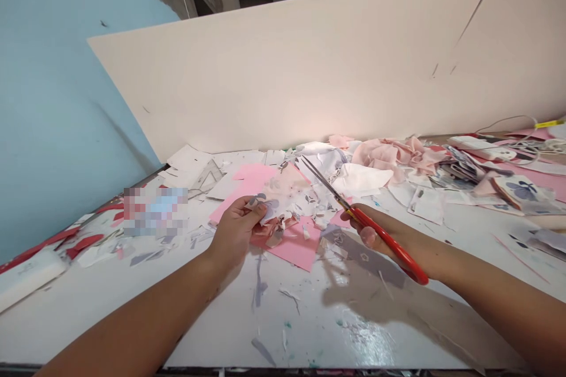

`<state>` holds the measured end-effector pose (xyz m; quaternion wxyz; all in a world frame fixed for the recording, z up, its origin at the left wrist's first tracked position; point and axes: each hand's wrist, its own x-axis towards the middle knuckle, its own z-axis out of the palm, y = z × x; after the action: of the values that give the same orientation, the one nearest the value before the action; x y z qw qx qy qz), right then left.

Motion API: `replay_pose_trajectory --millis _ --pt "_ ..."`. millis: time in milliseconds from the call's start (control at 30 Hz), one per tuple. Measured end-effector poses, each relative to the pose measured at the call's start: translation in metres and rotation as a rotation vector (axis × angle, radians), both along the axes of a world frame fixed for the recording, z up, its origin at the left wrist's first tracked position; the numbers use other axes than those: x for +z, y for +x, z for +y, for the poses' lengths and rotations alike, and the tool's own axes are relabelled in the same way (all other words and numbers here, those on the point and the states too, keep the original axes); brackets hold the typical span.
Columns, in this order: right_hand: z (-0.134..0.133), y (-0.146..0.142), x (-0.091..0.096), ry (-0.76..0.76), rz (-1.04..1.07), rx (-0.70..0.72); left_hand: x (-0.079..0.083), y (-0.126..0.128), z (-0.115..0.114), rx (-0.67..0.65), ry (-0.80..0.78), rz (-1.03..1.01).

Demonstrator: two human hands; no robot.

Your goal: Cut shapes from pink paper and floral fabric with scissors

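My left hand [234,230] pinches a pale printed sheet [283,194] with grey leaf shapes, though I cannot tell if it is paper or cloth. My right hand [380,235] is closed around red-handled scissors [380,235], their steel blades [322,182] pointing up and left. The blade tips stop just short of the sheet's right side. Under both hands lies a pink sheet [292,244], partly covered by torn scraps.
The white table [283,318] is littered with scraps and smears. Crumpled pink cloth [393,156] and stacked printed pieces lie at the back right, near a white device [480,147] with cables. Red cut-outs [84,241] lie at the left. A tall cream board [283,88] stands behind.
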<state>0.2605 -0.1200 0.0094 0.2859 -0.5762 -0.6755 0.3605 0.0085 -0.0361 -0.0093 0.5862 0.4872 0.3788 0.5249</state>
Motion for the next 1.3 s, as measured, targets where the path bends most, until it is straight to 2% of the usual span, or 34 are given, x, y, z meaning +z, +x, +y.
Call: replay_pose_trajectory --millis 267,733,1100,1300 --pt "-0.001 -0.008 0.005 0.016 -0.040 0.057 -0.002 0.000 -0.001 0.010 0.027 0.002" --pt "-0.001 -0.012 0.007 -0.041 0.072 0.102 -0.003 0.001 -0.004 -0.046 0.037 0.016" --pt "0.002 -0.007 -0.001 -0.011 0.078 0.148 -0.002 0.002 -0.007 -0.031 0.038 0.022" --pt "0.005 -0.005 -0.009 -0.012 0.090 0.127 -0.003 0.001 -0.006 -0.054 0.042 0.033"
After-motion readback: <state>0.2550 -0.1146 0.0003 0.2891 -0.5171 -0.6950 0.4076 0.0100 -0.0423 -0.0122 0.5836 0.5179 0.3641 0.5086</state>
